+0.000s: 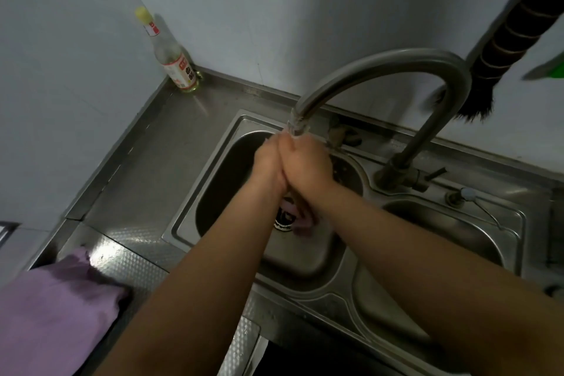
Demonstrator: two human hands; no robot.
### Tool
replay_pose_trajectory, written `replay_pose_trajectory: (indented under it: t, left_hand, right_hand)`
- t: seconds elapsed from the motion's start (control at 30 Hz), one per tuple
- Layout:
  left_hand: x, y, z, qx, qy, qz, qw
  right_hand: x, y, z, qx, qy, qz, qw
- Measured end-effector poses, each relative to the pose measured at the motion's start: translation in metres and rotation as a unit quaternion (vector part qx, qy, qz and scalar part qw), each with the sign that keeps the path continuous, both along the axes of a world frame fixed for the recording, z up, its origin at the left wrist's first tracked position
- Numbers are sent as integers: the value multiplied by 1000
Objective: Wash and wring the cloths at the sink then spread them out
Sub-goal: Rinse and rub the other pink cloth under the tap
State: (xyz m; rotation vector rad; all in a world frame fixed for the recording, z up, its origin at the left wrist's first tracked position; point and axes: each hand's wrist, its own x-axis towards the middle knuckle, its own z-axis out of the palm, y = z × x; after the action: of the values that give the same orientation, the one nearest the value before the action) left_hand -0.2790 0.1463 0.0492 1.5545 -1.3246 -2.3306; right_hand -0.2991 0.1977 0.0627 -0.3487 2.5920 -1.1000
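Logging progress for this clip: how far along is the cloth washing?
Looks done: one purple cloth lies on the counter left of the sink, though bunched rather than spread flat. In hand: left hand and right hand press together under the tap, with no cloth visible in their grip. Left: a pinkish cloth lies over the drain, unwrung and unspread.

Kitchen: steel double sink [183,223], gooseneck faucet [381,61] (vinegar bottle [174,58] nearby).
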Motion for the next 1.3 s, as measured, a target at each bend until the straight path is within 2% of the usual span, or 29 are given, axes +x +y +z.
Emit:
replay_pose_trajectory:
  t: [0.07, 0.13, 0.2, 0.3, 0.37, 0.43, 0.5, 0.57, 0.67, 0.73, 0.77, 0.8, 0.87, 0.9, 1.0, 1.07, 1.17, 1.23, 1.3]
  left_hand:
    - [2, 0, 1, 24, -10, 2, 1000]
    - [4, 12, 5, 55, -37, -32, 997]
    - [4, 14, 7, 71, -11, -25, 997]
    - [0, -4, -4, 24, 30, 14, 999]
    - [6, 2, -1, 75, 23, 23, 997]
    - [7, 15, 9, 126, 4, -4, 992]
    - [6, 9, 7, 113, 38, 17, 993]
    - [4, 0, 4, 106, 55, 24, 993]
    - [14, 4, 11, 185, 53, -25, 981]
    - [19, 5, 14, 214, 80, -80, 970]
    - [21, 2, 15, 210, 97, -95, 968]
    - [23, -8, 14, 191, 98, -100, 972]
    - [29, -26, 10, 124, 73, -135, 980]
    - [33, -33, 6, 99, 55, -159, 981]
    - [43, -41, -1, 40, 24, -252, 967]
    - [47, -43, 1, 37, 59, -256, 964]
    - [50, -45, 6, 82, 136, -210, 965]
    - [49, -41, 2, 51, 154, -186, 969]
    - [46, -36, -2, -27, 158, -160, 974]
  right_hand:
    - [3, 0, 1, 30, 4, -4, 1000]
    - [-17, 7, 1, 15, -5, -39, 999]
    - [-17, 8, 1, -6, -6, -51, 999]
    - [11, -1, 1, 5, 4, -12, 1000]
    - [0, 3, -1, 2, -4, -23, 1000]
    - [-19, 9, -2, -42, -25, -56, 997]
    - [-10, 6, 0, -62, -26, -61, 996]
    - [9, -1, -1, -22, 0, -25, 999]
    - [-11, 6, -7, 6, 3, -15, 1000]
    - [-36, 18, -8, -45, -57, -7, 997]
    - [-43, 24, -8, -105, -126, -18, 986]
    - [-45, 29, -5, -177, -215, -33, 960]
    - [-50, 37, -7, -283, -360, -34, 888]
    - [-53, 42, -8, -300, -392, 0, 869]
    - [-64, 52, -8, -306, -420, 107, 848]
    - [-67, 57, -8, -297, -425, 141, 843]
    - [-69, 60, -16, -218, -374, 128, 893]
    - [-67, 58, -21, -205, -342, 81, 914]
    - [-60, 54, -23, -249, -352, 19, 902]
